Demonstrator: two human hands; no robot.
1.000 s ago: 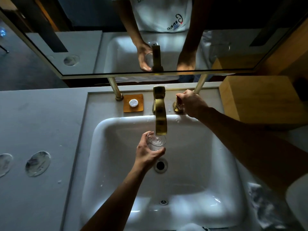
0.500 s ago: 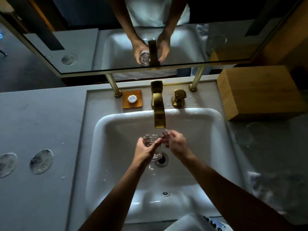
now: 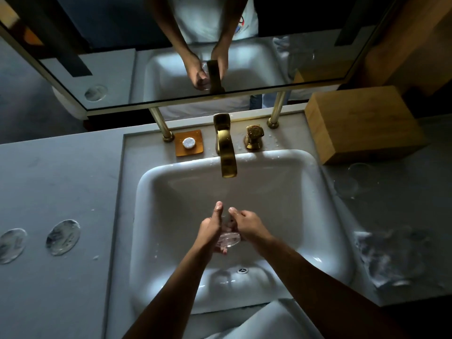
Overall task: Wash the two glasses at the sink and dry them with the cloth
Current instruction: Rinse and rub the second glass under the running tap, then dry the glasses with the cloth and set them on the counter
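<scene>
Glass held between both hands over the sink basin.

Left hand (image 3: 209, 228) curled round the glass (image 3: 228, 238), thumb up along its side; right hand (image 3: 245, 225) grips it from the other side, fingers bent onto it. Glass tilted, base toward camera, above the white sink (image 3: 305, 216), below and nearer than the gold faucet (image 3: 227, 152). Second glass (image 3: 352, 182) on the counter, right.

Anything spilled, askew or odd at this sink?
Only small things: water droplets lie on the counter around the brass tap handle. Both hands, left hand and right hand, hold the glass over the basin. Nothing looks broken.
</scene>
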